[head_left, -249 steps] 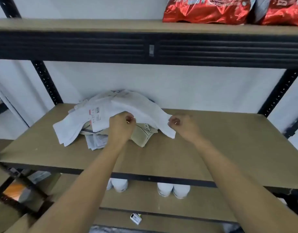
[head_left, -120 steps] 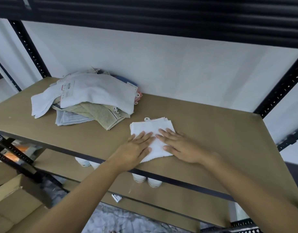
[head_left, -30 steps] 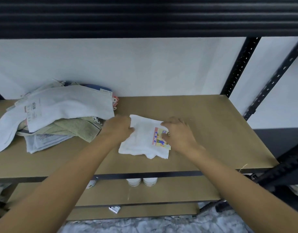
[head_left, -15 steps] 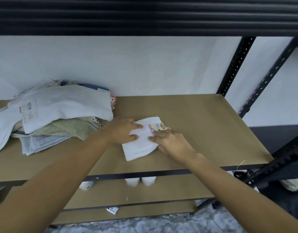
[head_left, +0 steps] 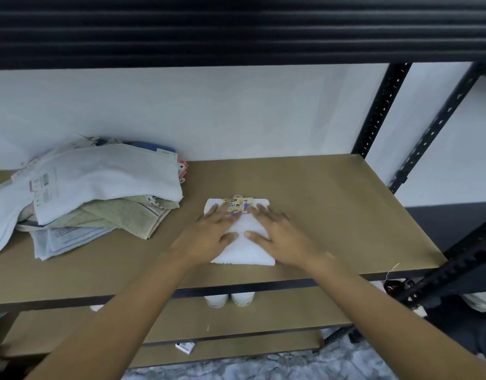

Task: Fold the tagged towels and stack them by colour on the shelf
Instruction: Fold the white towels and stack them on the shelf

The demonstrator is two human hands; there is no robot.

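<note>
A small white towel (head_left: 243, 252) lies folded into a neat rectangle on the brown shelf board (head_left: 332, 215), its colourful tag (head_left: 237, 205) at the far edge. My left hand (head_left: 209, 235) presses flat on its left half and my right hand (head_left: 277, 237) presses flat on its right half, fingers straight. To the left sits a loose pile of unfolded towels: a large white one (head_left: 104, 176) with a printed tag on top, an olive-green one (head_left: 126, 215) under it, and a pale striped one (head_left: 63, 237) at the bottom.
A black shelf beam (head_left: 236, 28) runs overhead. Black uprights (head_left: 379, 111) stand at the right. White containers (head_left: 229, 298) sit on the lower shelf, and a small box (head_left: 184, 347) lies on the board below that. The white wall backs the shelf.
The white towel has been squared up into a tidy rectangle with its tag at the far edge. Both hands went from gripping and folding it to pressing flat on top.
</note>
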